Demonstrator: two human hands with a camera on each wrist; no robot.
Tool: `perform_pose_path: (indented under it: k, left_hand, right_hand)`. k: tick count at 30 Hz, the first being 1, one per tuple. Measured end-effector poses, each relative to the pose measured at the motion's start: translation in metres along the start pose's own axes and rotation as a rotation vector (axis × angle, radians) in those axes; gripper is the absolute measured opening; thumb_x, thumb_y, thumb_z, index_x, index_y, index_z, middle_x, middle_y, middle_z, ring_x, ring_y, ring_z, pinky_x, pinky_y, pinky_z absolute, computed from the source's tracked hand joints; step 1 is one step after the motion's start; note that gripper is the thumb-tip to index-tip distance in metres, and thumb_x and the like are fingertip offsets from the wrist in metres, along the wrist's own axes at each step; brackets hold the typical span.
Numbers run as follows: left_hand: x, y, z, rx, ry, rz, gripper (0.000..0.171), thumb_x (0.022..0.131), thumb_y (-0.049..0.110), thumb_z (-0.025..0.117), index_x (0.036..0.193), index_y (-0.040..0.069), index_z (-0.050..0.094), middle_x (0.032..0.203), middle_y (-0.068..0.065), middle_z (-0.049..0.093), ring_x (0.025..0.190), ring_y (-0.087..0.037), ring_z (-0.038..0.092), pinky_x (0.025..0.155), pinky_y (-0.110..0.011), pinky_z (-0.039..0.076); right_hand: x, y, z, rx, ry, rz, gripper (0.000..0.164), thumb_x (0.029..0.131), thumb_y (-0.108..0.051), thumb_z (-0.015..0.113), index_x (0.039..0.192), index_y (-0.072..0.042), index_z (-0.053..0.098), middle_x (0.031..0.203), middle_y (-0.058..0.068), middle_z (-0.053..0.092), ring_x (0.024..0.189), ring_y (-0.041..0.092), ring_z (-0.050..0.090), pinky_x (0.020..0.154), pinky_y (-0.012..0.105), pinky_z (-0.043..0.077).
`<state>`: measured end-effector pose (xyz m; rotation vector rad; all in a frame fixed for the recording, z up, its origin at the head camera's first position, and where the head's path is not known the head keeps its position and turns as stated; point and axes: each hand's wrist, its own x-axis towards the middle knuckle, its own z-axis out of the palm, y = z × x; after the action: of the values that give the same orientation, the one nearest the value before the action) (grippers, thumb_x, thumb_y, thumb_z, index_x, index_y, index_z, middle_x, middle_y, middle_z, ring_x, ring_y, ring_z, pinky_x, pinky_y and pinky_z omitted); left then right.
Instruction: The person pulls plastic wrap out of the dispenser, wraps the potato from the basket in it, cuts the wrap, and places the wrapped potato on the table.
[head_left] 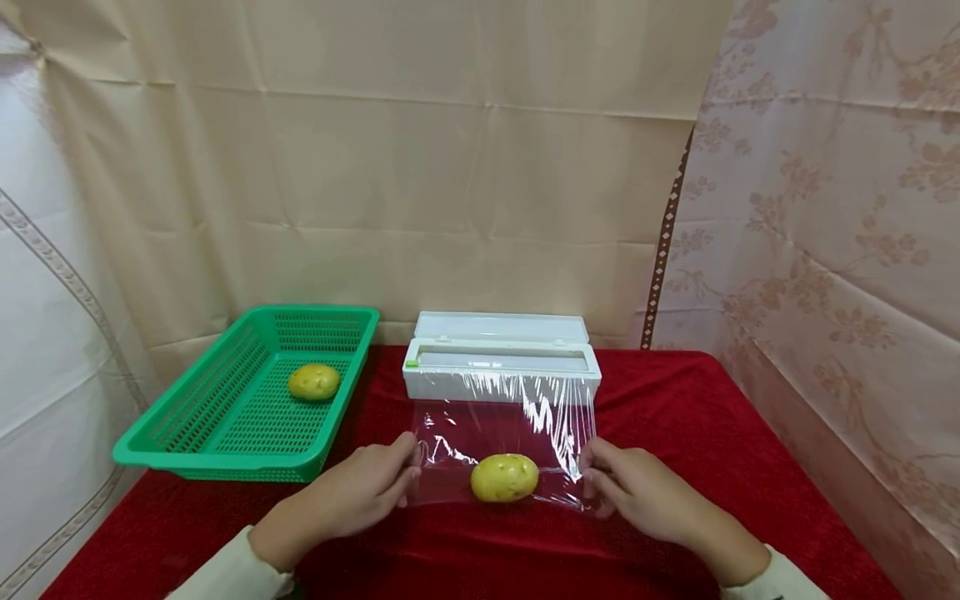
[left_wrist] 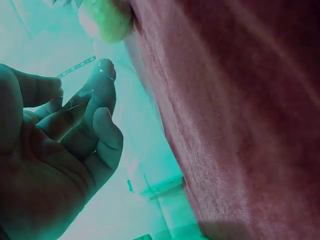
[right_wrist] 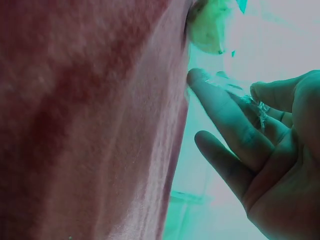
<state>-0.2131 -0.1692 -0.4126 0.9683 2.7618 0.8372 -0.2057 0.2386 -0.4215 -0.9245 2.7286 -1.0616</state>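
Observation:
A sheet of clear cling film (head_left: 480, 425) runs forward from a white film dispenser (head_left: 450, 385) over the red cloth. My left hand (head_left: 352, 492) pinches its left edge between thumb and fingers. The right hand (head_left: 652, 492) pinches the right edge, where the film bunches at the fingertips in the right wrist view. Between the hands lies a yellow potato (head_left: 505, 477), level with the film's near part; whether it is above or below the film I cannot tell. Both wrist views show this potato (left_wrist: 107, 20) just past the fingers.
At the left stands a green plastic basket (head_left: 277, 433) with a second potato (head_left: 313, 382) in it. The dispenser's lid (head_left: 502, 325) is raised at the back. A red cloth (head_left: 660, 400) covers the table, and a beige curtain (head_left: 450, 167) hangs behind.

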Motion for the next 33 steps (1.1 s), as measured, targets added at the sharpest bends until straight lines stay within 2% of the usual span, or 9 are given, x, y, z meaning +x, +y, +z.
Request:
perform_pose_path:
  k: [7,14,23,29,33]
  left_hand:
    - [0.013,-0.006,0.000,-0.023,0.013,-0.027,0.006,0.110,0.025,0.051,0.106,0.021,0.048,0.075,0.010,0.063,0.065,-0.002,0.059,0.063,-0.024,0.052]
    - [0.028,-0.011,0.001,-0.093,0.010,-0.063,0.008,0.110,0.017,0.048,0.105,0.011,0.048,0.070,0.004,0.065,0.060,-0.007,0.062,0.058,-0.026,0.051]
    - [0.048,-0.022,0.008,-0.189,-0.029,-0.161,0.012,0.110,0.010,0.043,0.104,0.003,0.050,0.066,-0.001,0.069,0.055,-0.019,0.065,0.052,-0.032,0.052]
    - [0.059,-0.027,0.013,-0.154,-0.044,-0.186,0.011,0.108,0.008,0.049,0.098,0.005,0.052,0.063,-0.002,0.067,0.055,-0.017,0.064,0.050,-0.031,0.050]
    - [0.067,-0.028,0.018,-0.137,-0.060,-0.235,0.011,0.106,0.008,0.052,0.095,0.007,0.054,0.063,-0.002,0.066,0.057,-0.014,0.064,0.052,-0.030,0.050]
  right_hand:
    - [0.012,0.009,-0.001,0.058,0.001,0.059,0.007,0.108,-0.015,0.055,0.103,-0.011,0.058,0.074,0.002,0.064,0.060,0.010,0.067,0.057,0.030,0.059]
    - [0.022,0.017,0.001,0.123,0.003,0.114,0.009,0.107,-0.014,0.057,0.103,-0.006,0.058,0.071,0.006,0.061,0.052,0.017,0.067,0.052,0.033,0.059]
    - [0.036,0.024,0.004,0.054,0.009,0.172,0.005,0.105,-0.010,0.058,0.101,-0.009,0.060,0.064,0.001,0.061,0.047,0.015,0.065,0.048,0.033,0.056]
    - [0.045,0.028,0.006,0.063,-0.009,0.225,0.009,0.103,-0.005,0.058,0.095,-0.007,0.059,0.060,0.001,0.060,0.044,0.014,0.061,0.045,0.034,0.055]
    - [0.048,0.030,0.008,0.075,0.000,0.279,0.010,0.101,-0.003,0.061,0.091,-0.005,0.059,0.061,0.003,0.060,0.045,0.013,0.059,0.045,0.034,0.055]
